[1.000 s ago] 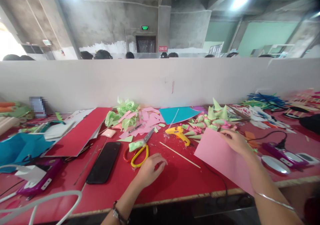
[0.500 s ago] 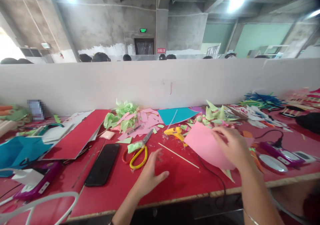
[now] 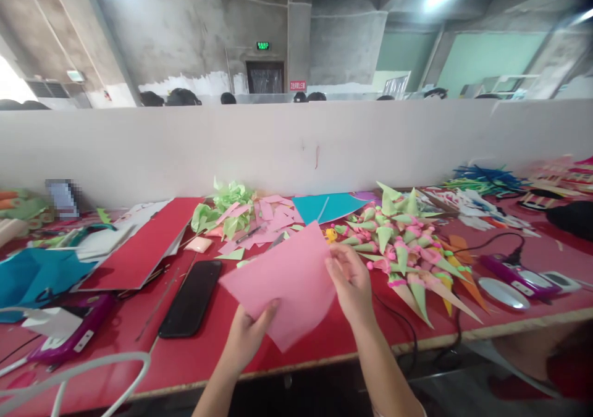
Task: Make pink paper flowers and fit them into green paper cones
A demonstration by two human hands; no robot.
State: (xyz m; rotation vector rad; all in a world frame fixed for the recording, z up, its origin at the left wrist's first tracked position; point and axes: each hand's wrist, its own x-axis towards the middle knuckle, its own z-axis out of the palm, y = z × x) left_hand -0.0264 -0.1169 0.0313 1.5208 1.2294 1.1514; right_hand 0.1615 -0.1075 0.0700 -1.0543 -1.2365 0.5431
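A sheet of pink paper (image 3: 291, 275) is held up between both hands, above the front part of the red table. My left hand (image 3: 252, 333) grips its lower left side, thumb on top and fingers behind. At the right edge, my right hand (image 3: 348, 275) pinches the sheet between thumb and fingers. Behind the sheet, most of the scissors and the yellow glue gun (image 3: 330, 235) are hidden. Just right of my right hand lies a heap of small green and pink paper cones (image 3: 403, 244). A black phone (image 3: 191, 299) lies left of my left hand.
Green tissue and pink paper scraps (image 3: 273, 222) lie at the back, beside a teal sheet (image 3: 319, 210). A red board (image 3: 148, 241) is to the left. Purple power strips (image 3: 514, 278) with cords sit at both sides. A white partition (image 3: 231, 145) closes the table's far side.
My right hand has brought the pink sheet leftward from over the cone heap, uncovering it. My left hand, open before, has closed on the sheet's lower left side.
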